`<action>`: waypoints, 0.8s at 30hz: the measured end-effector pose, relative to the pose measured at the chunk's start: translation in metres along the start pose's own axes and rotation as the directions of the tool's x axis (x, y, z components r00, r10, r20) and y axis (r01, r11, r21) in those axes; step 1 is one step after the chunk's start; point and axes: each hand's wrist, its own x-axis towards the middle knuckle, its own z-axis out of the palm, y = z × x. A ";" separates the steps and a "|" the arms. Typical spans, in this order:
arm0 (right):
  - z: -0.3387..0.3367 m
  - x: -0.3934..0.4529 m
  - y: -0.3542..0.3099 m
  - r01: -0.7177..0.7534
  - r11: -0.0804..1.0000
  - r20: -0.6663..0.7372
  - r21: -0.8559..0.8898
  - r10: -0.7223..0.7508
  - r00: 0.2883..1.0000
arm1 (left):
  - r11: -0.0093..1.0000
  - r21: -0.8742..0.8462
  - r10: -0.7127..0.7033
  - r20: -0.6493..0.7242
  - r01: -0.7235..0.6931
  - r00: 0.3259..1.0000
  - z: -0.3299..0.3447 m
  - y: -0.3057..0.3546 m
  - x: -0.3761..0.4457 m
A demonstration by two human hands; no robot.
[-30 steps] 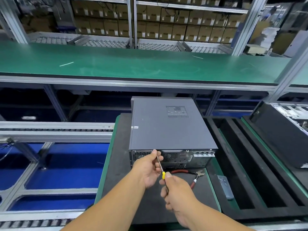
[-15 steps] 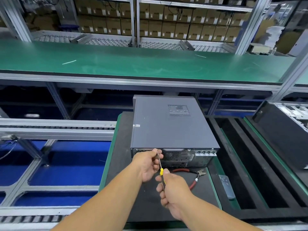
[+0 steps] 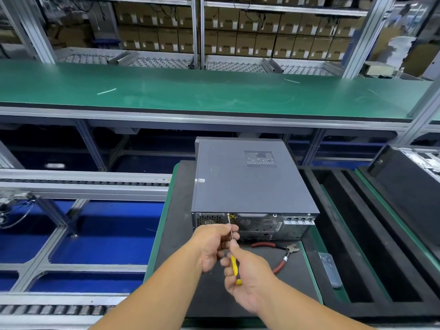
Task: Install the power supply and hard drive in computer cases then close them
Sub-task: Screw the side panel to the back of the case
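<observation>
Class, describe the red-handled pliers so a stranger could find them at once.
Find the closed grey computer case on the black mat. On the mat just before its rear panel, right of both hands, lie the pliers. Nothing else there has red handles; the screwdriver is yellow.

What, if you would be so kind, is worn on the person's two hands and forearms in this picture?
Nothing is worn that shows. The left hand and the right hand are both bare, without gloves, and no ring, watch or wrist strap is visible. Both forearms are uncovered right down to the bottom edge of the picture, so no sleeve comes into view.
</observation>
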 end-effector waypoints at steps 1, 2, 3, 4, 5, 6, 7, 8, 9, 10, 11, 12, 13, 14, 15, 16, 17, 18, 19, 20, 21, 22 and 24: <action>0.001 -0.001 0.000 -0.003 1.000 0.011 -0.001 0.003 1.000 | 1.000 0.010 -0.023 0.009 0.023 1.000 -0.001 0.002 -0.001; 0.003 -0.002 0.000 -0.010 1.000 0.013 -0.005 0.010 1.000 | 0.998 0.033 -0.050 0.010 0.050 0.999 -0.002 0.005 -0.002; 0.004 -0.003 0.000 -0.020 1.000 0.009 -0.010 0.020 1.000 | 0.995 0.066 -0.074 0.004 0.073 0.997 -0.003 0.007 -0.001; 0.004 -0.004 -0.001 -0.031 0.999 0.005 -0.012 0.031 1.000 | 0.991 0.099 -0.085 -0.010 0.086 0.996 -0.003 0.008 0.000; 0.005 -0.005 -0.002 -0.037 0.999 0.002 -0.014 0.037 0.999 | 0.990 0.116 -0.081 -0.028 0.084 0.996 -0.003 0.008 0.002; 0.005 -0.006 -0.002 -0.037 0.999 0.001 -0.020 0.037 0.999 | 0.990 0.122 -0.059 -0.054 0.066 0.997 -0.002 0.008 0.005; 0.005 -0.007 -0.003 -0.032 0.999 0.006 -0.033 0.032 0.999 | 0.991 0.129 -0.024 -0.082 0.035 0.996 -0.001 0.007 0.009; 0.005 -0.008 -0.003 -0.022 0.998 0.014 -0.055 0.023 1.000 | 0.990 0.141 0.009 -0.107 0.007 0.994 0.000 0.007 0.011; 0.005 -0.008 -0.002 -0.005 0.997 0.020 -0.083 0.007 1.000 | 0.989 0.149 0.028 -0.127 -0.009 0.991 0.001 0.008 0.011; 0.004 -0.008 -0.001 0.017 0.994 0.020 -0.107 -0.015 1.000 | 0.988 0.152 0.034 -0.144 -0.012 0.989 0.002 0.009 0.011; 0.004 -0.007 0.000 0.035 0.993 0.008 -0.116 -0.034 0.999 | 0.987 0.160 0.037 -0.158 -0.012 0.987 0.003 0.009 0.010; 0.004 -0.007 0.000 0.039 0.994 -0.012 -0.104 -0.040 0.999 | 0.983 0.181 0.039 -0.171 -0.008 0.984 0.004 0.009 0.010; 0.005 -0.006 0.001 0.030 0.997 -0.024 -0.075 -0.031 0.999 | 0.978 0.207 0.039 -0.178 -0.002 0.983 0.005 0.009 0.010; 0.005 -0.006 0.001 0.010 0.999 -0.018 -0.044 -0.011 1.000 | 0.974 0.227 0.024 -0.171 0.016 0.985 0.005 0.008 0.009; 0.005 -0.007 0.002 -0.012 1.000 -0.001 -0.013 0.012 1.000 | 0.973 0.227 -0.012 -0.139 0.044 0.990 0.004 0.008 0.008; 0.005 -0.007 0.002 -0.032 0.999 0.015 0.016 0.032 0.999 | 0.976 0.204 -0.053 -0.092 0.071 0.994 0.002 0.008 0.007; 0.004 -0.007 0.002 -0.046 0.998 0.026 0.043 0.045 0.999 | 0.981 0.178 -0.072 -0.050 0.080 0.996 0.000 0.008 0.006; 0.002 -0.006 0.002 -0.055 0.996 0.032 0.064 0.053 0.998 | 0.983 0.172 -0.064 -0.026 0.067 0.998 -0.002 0.009 0.007; -0.001 -0.006 0.001 -0.060 0.995 0.032 0.080 0.058 0.998 | 0.980 0.193 -0.036 -0.024 0.040 0.999 -0.003 0.009 0.008; -0.002 -0.005 0.000 -0.062 0.994 0.026 0.094 0.060 0.998 | 0.972 0.234 -0.003 -0.039 0.012 0.999 -0.003 0.010 0.008; -0.003 -0.006 -0.002 -0.058 0.993 0.023 0.103 0.056 0.998 | 0.960 0.279 0.026 -0.064 -0.007 0.998 -0.003 0.010 0.009; -0.003 -0.007 -0.003 -0.048 0.995 0.020 0.091 0.046 0.999 | 0.950 0.311 0.041 -0.090 -0.011 0.995 -0.002 0.011 0.010; -0.003 -0.007 -0.003 0.004 1.000 0.018 -0.010 -0.004 1.000 | 0.950 0.313 0.035 -0.127 0.006 0.991 0.000 0.014 0.011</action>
